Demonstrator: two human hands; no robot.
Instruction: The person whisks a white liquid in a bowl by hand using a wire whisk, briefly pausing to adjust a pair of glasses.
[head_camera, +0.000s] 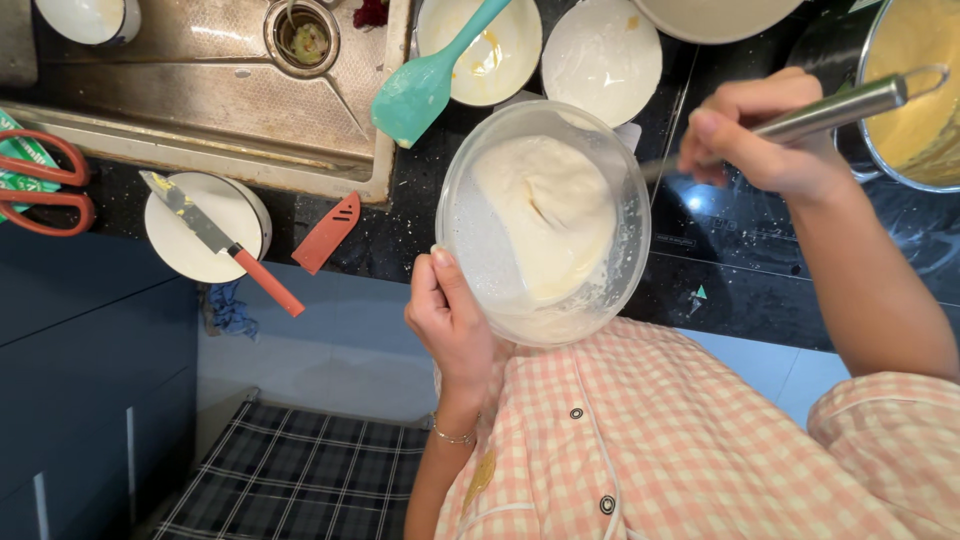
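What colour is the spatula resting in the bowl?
The spatula is teal, clearest in the head view.

Left hand (450, 315) grips the rim of a clear bowl (470, 240), tilted, pale batter (545, 215) pooled inside. Right hand (760, 130) holds a metal utensil handle (835, 108), its working end hidden behind the bowl. Steel pot (915, 90) of yellow mix at the bench's far right. Teal spatula (425, 85) rests in a white bowl (505, 60). Knife (215, 238) lies across a white cup (205, 228) near the bench's front edge; scissors (45, 185) far left, beside the sink (200, 100).
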